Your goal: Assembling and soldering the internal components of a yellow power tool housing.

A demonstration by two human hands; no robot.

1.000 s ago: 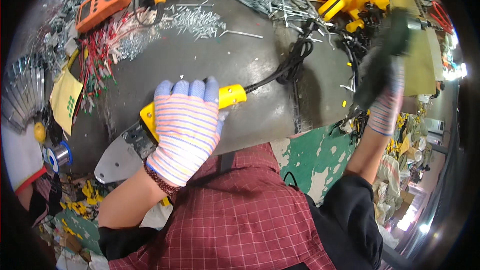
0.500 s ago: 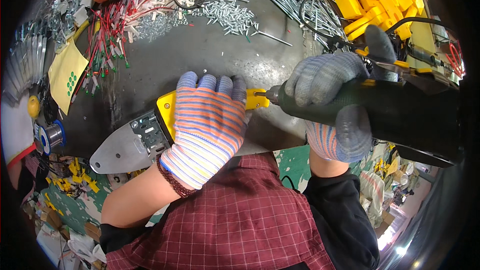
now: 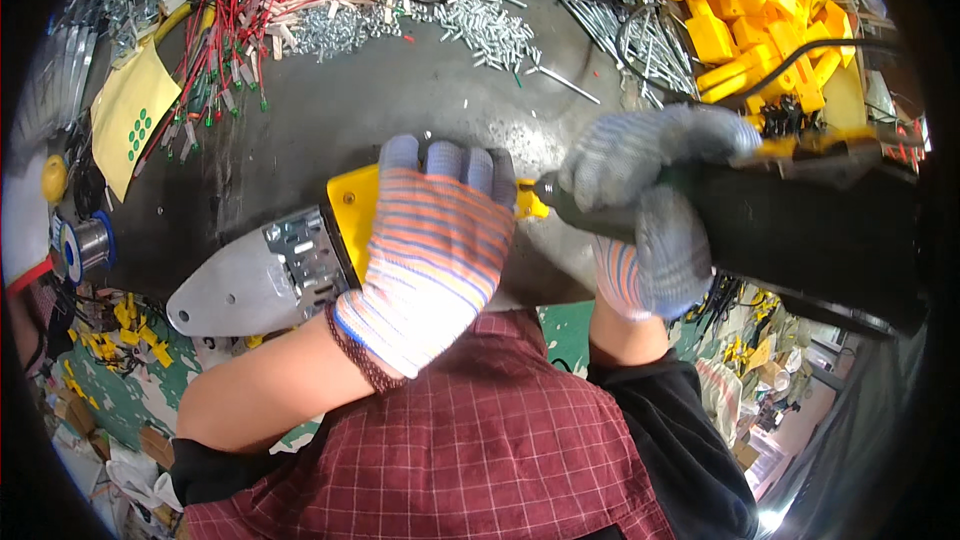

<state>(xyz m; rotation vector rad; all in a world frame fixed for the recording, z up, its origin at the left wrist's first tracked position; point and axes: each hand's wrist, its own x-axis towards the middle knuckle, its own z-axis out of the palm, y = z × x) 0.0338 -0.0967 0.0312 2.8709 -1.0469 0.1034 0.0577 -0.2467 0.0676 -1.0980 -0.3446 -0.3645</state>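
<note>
My left hand (image 3: 440,230), in a striped knit glove, lies closed over a yellow plastic handle (image 3: 352,208) and hides its middle. From the handle's left end a grey metal plate (image 3: 232,288) sticks out, with a slotted metal bracket (image 3: 305,258) beside the yellow part. My right hand (image 3: 640,170), gloved too, is wrapped around a dark power screwdriver (image 3: 790,225) held sideways. Its nose points left at the handle's yellow right end (image 3: 530,202); whether the bit touches a screw there I cannot tell.
Short screws (image 3: 490,32), long screws (image 3: 635,40) and red-and-white wired parts (image 3: 235,40) lie along the far side. Yellow plastic parts (image 3: 760,20) are heaped at far right, with a black cable (image 3: 800,55) across them. A solder spool (image 3: 88,243) stands at left.
The view has shifted slightly. The screwdriver and my right hand have tilted a little and moved slightly left, toward my left hand. Both hands keep their grip.
</note>
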